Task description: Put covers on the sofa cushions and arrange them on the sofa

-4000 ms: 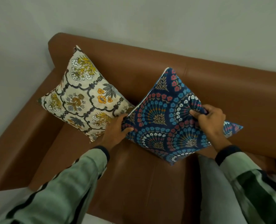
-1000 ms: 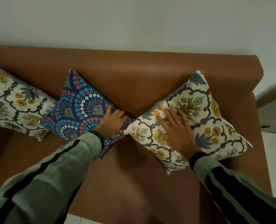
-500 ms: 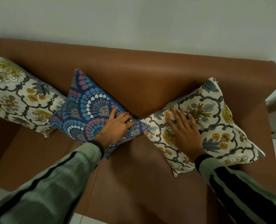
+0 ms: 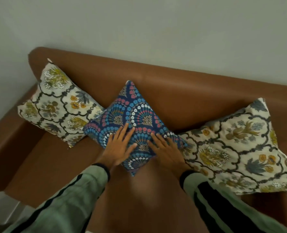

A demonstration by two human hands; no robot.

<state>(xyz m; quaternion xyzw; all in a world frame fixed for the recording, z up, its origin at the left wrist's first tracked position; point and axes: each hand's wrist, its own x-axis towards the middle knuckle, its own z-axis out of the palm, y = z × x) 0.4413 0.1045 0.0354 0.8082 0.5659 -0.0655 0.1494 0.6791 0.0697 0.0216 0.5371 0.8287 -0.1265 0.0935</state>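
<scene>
Three cushions line the brown sofa (image 4: 181, 91), each stood on a corner like a diamond against the backrest. We see the blue cushion (image 4: 131, 115) in the middle, its left corner lapping over the cream floral cushion (image 4: 58, 105) at the left end of the sofa, its right corner touching the second floral cushion (image 4: 240, 145) on the right. Both hands lie flat on the blue one: our left hand (image 4: 118, 147) rests with fingers spread on its lower left face, and our right hand (image 4: 167, 151) lies open, fingers loosely together, on its lower right edge. Neither hand pinches any fabric. Green striped sleeves (image 4: 69, 199) reach in from the bottom, above the bare seat.
</scene>
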